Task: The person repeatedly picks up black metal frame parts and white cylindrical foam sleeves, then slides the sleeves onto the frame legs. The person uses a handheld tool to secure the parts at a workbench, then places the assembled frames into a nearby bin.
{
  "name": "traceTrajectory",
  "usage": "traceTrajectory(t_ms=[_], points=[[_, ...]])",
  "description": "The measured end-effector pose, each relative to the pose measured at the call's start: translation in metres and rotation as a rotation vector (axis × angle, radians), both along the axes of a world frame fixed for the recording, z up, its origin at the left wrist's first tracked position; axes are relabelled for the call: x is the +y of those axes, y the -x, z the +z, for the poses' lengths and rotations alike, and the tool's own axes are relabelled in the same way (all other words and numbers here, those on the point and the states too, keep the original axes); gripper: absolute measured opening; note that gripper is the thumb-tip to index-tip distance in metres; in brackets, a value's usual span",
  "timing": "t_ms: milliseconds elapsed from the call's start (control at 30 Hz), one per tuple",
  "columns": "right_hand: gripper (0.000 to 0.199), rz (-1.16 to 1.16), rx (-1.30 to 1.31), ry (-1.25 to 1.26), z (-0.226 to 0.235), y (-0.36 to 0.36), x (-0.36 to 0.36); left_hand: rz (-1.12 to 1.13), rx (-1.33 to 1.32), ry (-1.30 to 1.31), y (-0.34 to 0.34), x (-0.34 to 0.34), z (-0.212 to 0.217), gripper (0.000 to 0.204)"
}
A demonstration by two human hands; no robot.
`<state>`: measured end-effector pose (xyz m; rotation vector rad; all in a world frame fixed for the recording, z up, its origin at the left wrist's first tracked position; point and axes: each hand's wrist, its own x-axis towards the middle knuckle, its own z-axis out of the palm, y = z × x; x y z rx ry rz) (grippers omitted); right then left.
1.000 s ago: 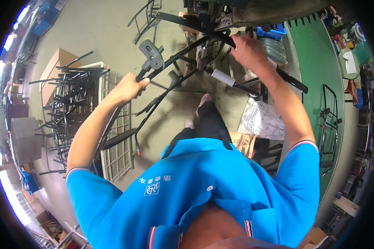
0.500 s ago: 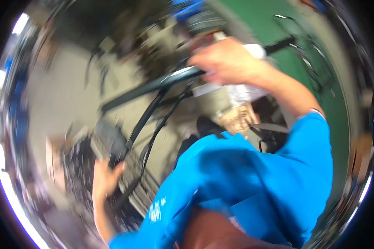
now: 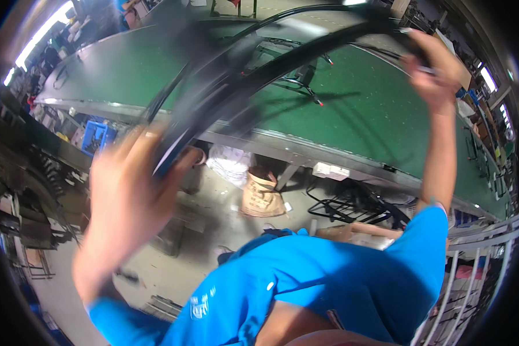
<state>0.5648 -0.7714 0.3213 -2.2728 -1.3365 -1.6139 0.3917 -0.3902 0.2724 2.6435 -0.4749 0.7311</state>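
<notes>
A black tubular metal frame (image 3: pixel 297 56) is raised in front of me above the green worktable (image 3: pixel 363 130); part of it is smeared by motion. My left hand (image 3: pixel 132 179) wraps round its near left end, thumb and fingers on either side of the tube. At the far right end, my right hand (image 3: pixel 441 69) is closed on the frame. Beyond the tubes, another black frame (image 3: pixel 300 81) with red-tipped ends lies on the worktable, partly hidden by the one I hold.
Under the table edge stand a brown paper sack (image 3: pixel 262 196), a white bundle (image 3: pixel 230 161) and several black wire racks (image 3: pixel 357 205). To the left is a blue bin (image 3: pixel 98 137). White metal railing (image 3: pixel 473 259) rises at my right. Another person (image 3: pixel 131 16) is far off, upper left.
The view has swung from the floor to the green table. My left hand, open and apart before, now grips the frame. My right hand has kept its hold, and the frame is higher.
</notes>
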Motion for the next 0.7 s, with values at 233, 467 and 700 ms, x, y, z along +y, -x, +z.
traceTrajectory(t_ms=[233, 467, 700], points=[[0.060, -1.592, -0.023, -0.391, 0.019, -0.019, -0.262, -0.577, -0.444, -0.187, -0.145, -0.257, 0.052, 0.052], [0.032, -0.618, 0.337, -0.527, -0.267, -0.110, -0.221, -0.868, 0.131, 0.424, -0.077, -0.141, -0.176, 0.050], [0.019, 0.113, 1.176, -0.390, -0.400, -0.053, 0.172, 1.306, 0.107, 0.849, 0.185, 0.206, -0.316, 0.021]])
